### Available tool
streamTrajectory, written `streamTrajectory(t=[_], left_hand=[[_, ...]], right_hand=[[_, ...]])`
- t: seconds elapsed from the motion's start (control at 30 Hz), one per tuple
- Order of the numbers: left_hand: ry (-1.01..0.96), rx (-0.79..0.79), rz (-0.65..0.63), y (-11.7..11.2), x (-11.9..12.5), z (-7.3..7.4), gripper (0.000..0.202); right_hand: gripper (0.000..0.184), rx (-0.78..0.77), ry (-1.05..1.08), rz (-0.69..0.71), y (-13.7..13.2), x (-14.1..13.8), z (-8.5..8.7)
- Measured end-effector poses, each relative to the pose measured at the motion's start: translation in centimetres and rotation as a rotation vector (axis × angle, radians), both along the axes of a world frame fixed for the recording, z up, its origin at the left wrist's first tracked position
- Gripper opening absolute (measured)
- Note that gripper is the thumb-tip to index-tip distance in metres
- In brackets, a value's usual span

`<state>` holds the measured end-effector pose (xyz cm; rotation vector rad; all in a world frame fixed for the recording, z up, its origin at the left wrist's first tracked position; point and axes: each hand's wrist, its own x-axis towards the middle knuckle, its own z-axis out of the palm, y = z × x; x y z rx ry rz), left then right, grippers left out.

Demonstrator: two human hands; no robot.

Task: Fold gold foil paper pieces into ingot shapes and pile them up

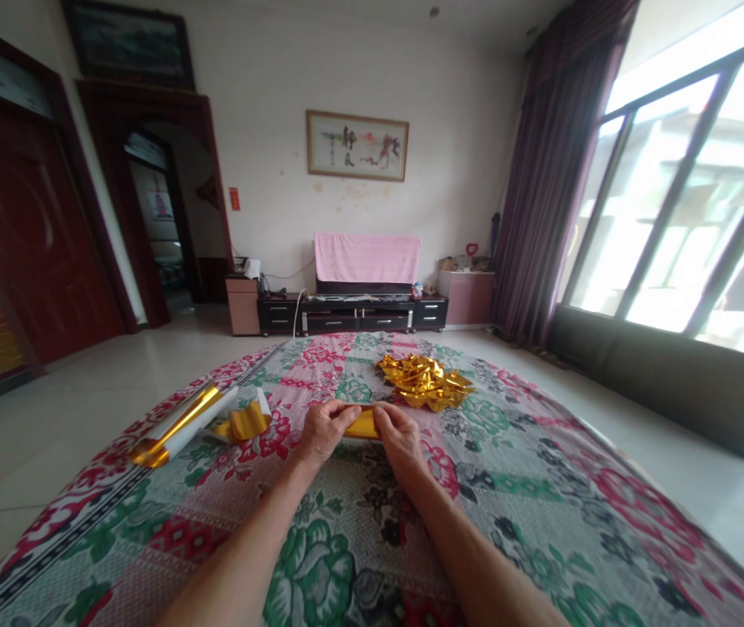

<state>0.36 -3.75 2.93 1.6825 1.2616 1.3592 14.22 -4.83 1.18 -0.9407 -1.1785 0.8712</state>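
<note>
Both my hands meet over a floral cloth (509, 488) spread on a low surface. Between them is a small piece of gold foil paper (363, 425). My left hand (323, 428) pinches its left end with curled fingers. My right hand (396, 432) grips its right end, fingers closed. Just beyond, a heap of folded gold foil pieces (425, 381) lies on the cloth. To the left lie a stack of gold and white foil sheets (179, 424) and a crumpled gold piece (246, 423).
A dark TV cabinet (352, 315) with a pink cloth (367, 258) over the screen stands at the far wall. Brown doors (32, 226) are at the left, large windows (692, 200) and a purple curtain (542, 174) at the right. Tiled floor surrounds the cloth.
</note>
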Motion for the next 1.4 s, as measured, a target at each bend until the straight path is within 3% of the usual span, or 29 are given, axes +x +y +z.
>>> streamTrajectory(t=[0.4, 0.97, 1.4], left_hand=[[0.047, 0.054, 0.023, 0.7, 0.1, -1.2, 0.031], [0.075, 0.088, 0.031, 0.4, 0.1, -1.2, 0.03], [0.101, 0.164, 0.046, 0.1, 0.3, -1.1, 0.03]], right_hand=[[0.04, 0.004, 0.005, -0.056, 0.2, 0.1, -0.3], [0.035, -0.017, -0.01, -0.059, 0.0, 0.2, -0.1], [0.043, 0.015, -0.071, -0.09, -0.2, 0.2, 0.2]])
